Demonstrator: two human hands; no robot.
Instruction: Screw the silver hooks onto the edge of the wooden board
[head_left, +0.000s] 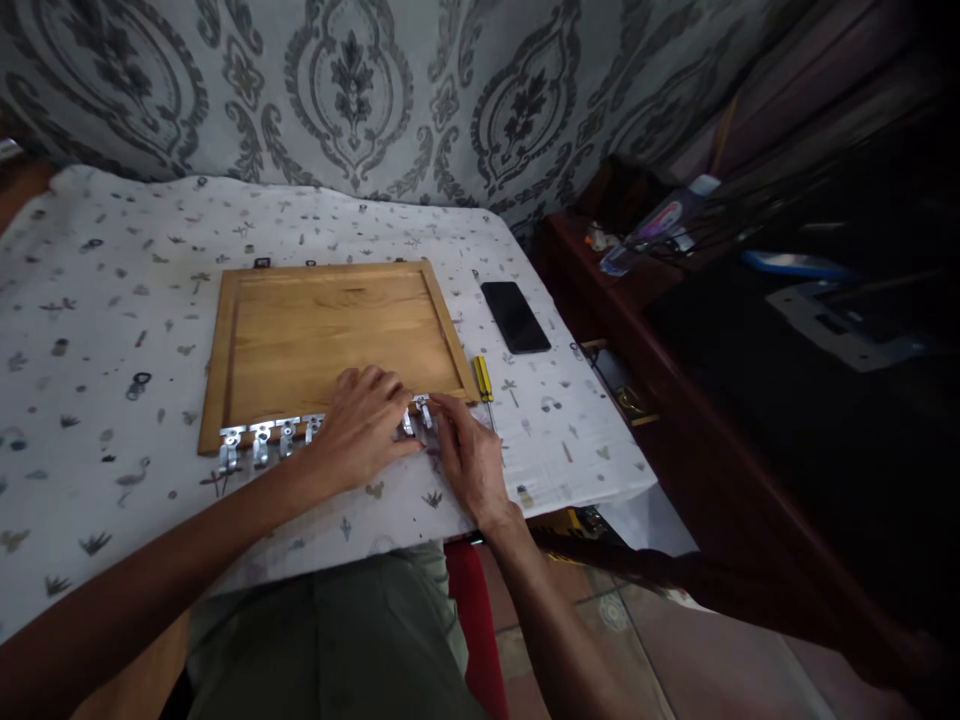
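Observation:
A wooden framed panel [330, 335] lies flat on a table covered with a white printed cloth [112, 300]. Along its near edge runs a row of several silver metal brackets [259, 440]. My left hand [364, 420] rests palm down over the middle of that row, fingers curled on the panel's edge. My right hand [469, 455] sits just right of it, fingertips pressed on a bracket [422, 412] near the panel's right corner.
A yellow-handled screwdriver [483, 380] lies just right of the panel. A black phone [514, 316] lies beyond it. A dark wooden cabinet [720, 420] with a plastic bottle [652, 225] stands to the right. Patterned wallpaper backs the table.

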